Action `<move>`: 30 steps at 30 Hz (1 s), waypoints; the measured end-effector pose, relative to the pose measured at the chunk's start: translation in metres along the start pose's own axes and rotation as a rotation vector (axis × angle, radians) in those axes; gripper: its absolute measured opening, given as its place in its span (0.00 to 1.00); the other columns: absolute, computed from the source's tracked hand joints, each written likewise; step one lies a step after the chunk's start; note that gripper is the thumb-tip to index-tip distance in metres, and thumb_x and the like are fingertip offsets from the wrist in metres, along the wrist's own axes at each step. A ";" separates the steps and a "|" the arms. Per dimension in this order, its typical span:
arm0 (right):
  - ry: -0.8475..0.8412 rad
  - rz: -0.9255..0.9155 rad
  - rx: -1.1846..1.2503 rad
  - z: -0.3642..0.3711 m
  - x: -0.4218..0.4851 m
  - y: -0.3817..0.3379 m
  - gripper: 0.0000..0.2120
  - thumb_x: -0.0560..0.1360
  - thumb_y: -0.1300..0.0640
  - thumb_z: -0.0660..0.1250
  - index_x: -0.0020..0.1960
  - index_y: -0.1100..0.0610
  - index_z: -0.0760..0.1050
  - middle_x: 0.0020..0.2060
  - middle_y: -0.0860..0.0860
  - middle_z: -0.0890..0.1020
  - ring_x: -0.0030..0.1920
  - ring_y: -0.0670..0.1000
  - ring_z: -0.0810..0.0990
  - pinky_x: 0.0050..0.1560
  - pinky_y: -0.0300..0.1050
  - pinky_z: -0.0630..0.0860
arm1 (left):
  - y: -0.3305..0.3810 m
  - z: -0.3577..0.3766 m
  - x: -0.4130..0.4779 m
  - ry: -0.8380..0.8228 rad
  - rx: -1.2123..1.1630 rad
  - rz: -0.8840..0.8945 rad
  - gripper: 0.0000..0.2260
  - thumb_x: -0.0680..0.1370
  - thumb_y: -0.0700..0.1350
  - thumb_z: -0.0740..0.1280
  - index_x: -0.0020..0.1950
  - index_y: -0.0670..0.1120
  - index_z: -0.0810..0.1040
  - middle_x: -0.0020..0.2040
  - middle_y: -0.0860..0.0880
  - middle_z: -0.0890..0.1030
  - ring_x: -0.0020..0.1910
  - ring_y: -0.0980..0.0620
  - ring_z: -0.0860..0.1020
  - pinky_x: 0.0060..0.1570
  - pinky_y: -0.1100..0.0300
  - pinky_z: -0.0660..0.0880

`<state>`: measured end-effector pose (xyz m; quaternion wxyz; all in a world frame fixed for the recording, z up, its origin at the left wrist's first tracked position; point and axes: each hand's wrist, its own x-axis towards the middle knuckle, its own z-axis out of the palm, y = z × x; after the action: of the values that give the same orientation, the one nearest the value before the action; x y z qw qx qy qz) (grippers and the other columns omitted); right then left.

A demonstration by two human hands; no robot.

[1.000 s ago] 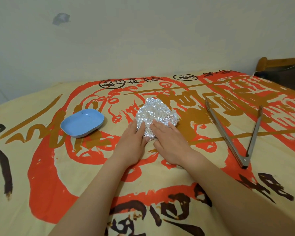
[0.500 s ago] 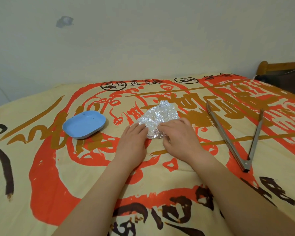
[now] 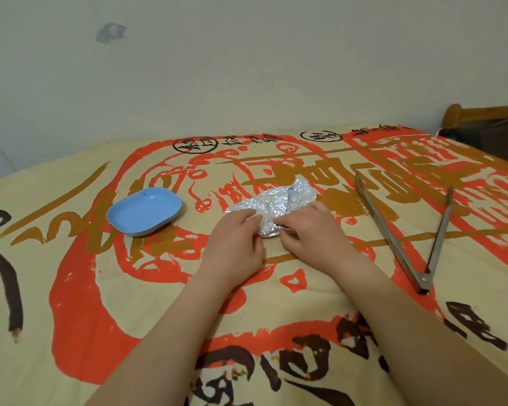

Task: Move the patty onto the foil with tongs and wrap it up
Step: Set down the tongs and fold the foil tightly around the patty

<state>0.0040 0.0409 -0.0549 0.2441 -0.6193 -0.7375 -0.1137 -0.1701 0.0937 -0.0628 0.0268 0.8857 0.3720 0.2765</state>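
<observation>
A crumpled silver foil bundle (image 3: pixel 272 205) lies in the middle of the patterned cloth. The patty is hidden inside it. My left hand (image 3: pixel 235 244) pinches the foil's near left edge with its fingertips. My right hand (image 3: pixel 314 235) grips the near right edge, fingers curled over the foil. Metal tongs (image 3: pixel 405 235) lie spread apart on the cloth to the right, untouched.
A shallow blue dish (image 3: pixel 144 210) sits left of the foil with only specks in it. The cloth (image 3: pixel 71 288) covers the whole surface up to a pale wall. A dark wooden piece of furniture (image 3: pixel 487 127) stands at the far right.
Both hands went from pressing flat on the foil's near side to pinching its near edge. The foil bundle now looks flatter and more stretched sideways.
</observation>
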 end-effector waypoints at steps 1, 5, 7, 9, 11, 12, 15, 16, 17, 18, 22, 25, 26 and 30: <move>0.010 -0.011 0.022 0.000 0.000 -0.002 0.10 0.75 0.55 0.66 0.54 0.53 0.82 0.37 0.48 0.84 0.38 0.52 0.78 0.52 0.53 0.70 | 0.003 0.000 0.000 -0.004 -0.013 0.024 0.16 0.72 0.46 0.66 0.59 0.44 0.79 0.59 0.47 0.79 0.59 0.47 0.74 0.58 0.54 0.73; 0.008 0.008 0.106 0.002 -0.002 -0.005 0.10 0.76 0.50 0.66 0.55 0.51 0.79 0.36 0.48 0.81 0.41 0.54 0.73 0.50 0.53 0.71 | 0.008 0.001 0.001 -0.029 -0.017 0.012 0.13 0.74 0.53 0.67 0.52 0.46 0.80 0.48 0.50 0.79 0.49 0.50 0.74 0.44 0.56 0.73; 0.046 0.003 0.157 0.002 -0.004 -0.006 0.11 0.75 0.49 0.68 0.55 0.51 0.79 0.35 0.49 0.81 0.41 0.54 0.71 0.47 0.50 0.72 | 0.007 0.001 0.000 -0.009 -0.013 -0.002 0.11 0.74 0.51 0.66 0.48 0.45 0.79 0.44 0.50 0.77 0.45 0.49 0.74 0.39 0.55 0.72; 0.061 0.012 0.208 0.001 -0.005 -0.007 0.14 0.74 0.47 0.69 0.57 0.50 0.77 0.38 0.48 0.81 0.44 0.53 0.71 0.47 0.46 0.70 | 0.006 0.000 0.000 0.004 -0.034 -0.011 0.08 0.73 0.49 0.66 0.45 0.45 0.78 0.42 0.49 0.77 0.43 0.49 0.73 0.37 0.53 0.72; 0.042 0.015 0.250 -0.002 -0.005 -0.007 0.17 0.73 0.47 0.66 0.61 0.48 0.74 0.43 0.46 0.80 0.47 0.51 0.73 0.53 0.45 0.68 | 0.006 -0.001 0.000 0.015 -0.094 -0.045 0.08 0.73 0.48 0.66 0.43 0.45 0.79 0.39 0.49 0.77 0.41 0.49 0.73 0.37 0.53 0.71; 0.029 0.018 0.265 -0.004 -0.006 -0.006 0.18 0.73 0.49 0.65 0.62 0.48 0.72 0.44 0.45 0.79 0.48 0.49 0.73 0.54 0.45 0.67 | 0.005 -0.002 0.001 0.020 -0.130 -0.071 0.07 0.73 0.49 0.66 0.43 0.45 0.79 0.38 0.50 0.77 0.40 0.50 0.73 0.37 0.53 0.70; 0.009 0.084 0.281 -0.007 -0.005 -0.004 0.19 0.73 0.53 0.63 0.63 0.47 0.69 0.46 0.43 0.76 0.51 0.49 0.71 0.55 0.48 0.68 | 0.003 -0.004 0.002 0.035 -0.221 -0.146 0.07 0.74 0.48 0.67 0.42 0.46 0.80 0.37 0.50 0.79 0.39 0.51 0.74 0.38 0.54 0.71; 0.025 0.112 0.282 -0.006 -0.004 -0.004 0.18 0.74 0.53 0.64 0.63 0.47 0.69 0.46 0.43 0.76 0.51 0.50 0.71 0.55 0.49 0.68 | 0.003 -0.004 0.003 0.036 -0.237 -0.160 0.07 0.74 0.48 0.67 0.42 0.46 0.81 0.38 0.50 0.79 0.40 0.51 0.74 0.39 0.54 0.71; 0.053 0.137 0.278 -0.005 -0.004 -0.005 0.16 0.76 0.54 0.64 0.63 0.47 0.70 0.46 0.44 0.77 0.51 0.50 0.71 0.55 0.49 0.69 | 0.004 -0.004 0.003 0.037 -0.247 -0.171 0.07 0.74 0.48 0.67 0.42 0.45 0.81 0.38 0.50 0.80 0.40 0.51 0.75 0.39 0.53 0.71; 0.086 0.158 0.260 -0.003 -0.003 -0.007 0.14 0.77 0.54 0.65 0.62 0.48 0.71 0.46 0.45 0.78 0.51 0.50 0.71 0.54 0.49 0.69 | 0.004 -0.004 0.003 0.040 -0.255 -0.182 0.08 0.75 0.48 0.67 0.41 0.45 0.81 0.38 0.50 0.80 0.39 0.50 0.75 0.39 0.53 0.71; 0.247 0.222 0.084 0.001 0.005 -0.018 0.11 0.73 0.53 0.71 0.53 0.53 0.75 0.46 0.49 0.79 0.47 0.51 0.74 0.49 0.44 0.67 | 0.007 -0.003 0.004 0.073 -0.281 -0.241 0.15 0.76 0.54 0.65 0.36 0.45 0.78 0.33 0.50 0.77 0.35 0.51 0.74 0.35 0.55 0.69; 0.289 0.222 0.063 0.002 0.006 -0.025 0.10 0.72 0.56 0.73 0.45 0.55 0.72 0.40 0.51 0.74 0.37 0.51 0.72 0.34 0.40 0.65 | 0.007 -0.001 0.005 0.099 -0.281 -0.290 0.15 0.77 0.52 0.64 0.35 0.45 0.76 0.31 0.50 0.76 0.33 0.51 0.73 0.34 0.55 0.68; 0.274 0.211 0.073 0.003 0.005 -0.028 0.10 0.72 0.57 0.73 0.43 0.55 0.71 0.37 0.50 0.74 0.34 0.51 0.71 0.29 0.40 0.64 | 0.007 0.000 0.006 0.111 -0.289 -0.306 0.14 0.77 0.52 0.64 0.35 0.45 0.76 0.31 0.50 0.76 0.33 0.51 0.73 0.34 0.55 0.69; 0.188 0.103 0.110 0.008 0.002 -0.034 0.02 0.75 0.61 0.68 0.47 0.60 0.78 0.40 0.53 0.78 0.38 0.53 0.76 0.32 0.46 0.74 | 0.006 0.003 0.006 0.138 -0.326 -0.339 0.06 0.77 0.48 0.65 0.43 0.47 0.73 0.36 0.51 0.77 0.36 0.51 0.75 0.36 0.55 0.73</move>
<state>-0.0305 0.0388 -0.0561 0.3511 -0.6285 -0.6839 -0.1179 -0.1612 0.0937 -0.0613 0.1898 0.7738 0.4666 0.3841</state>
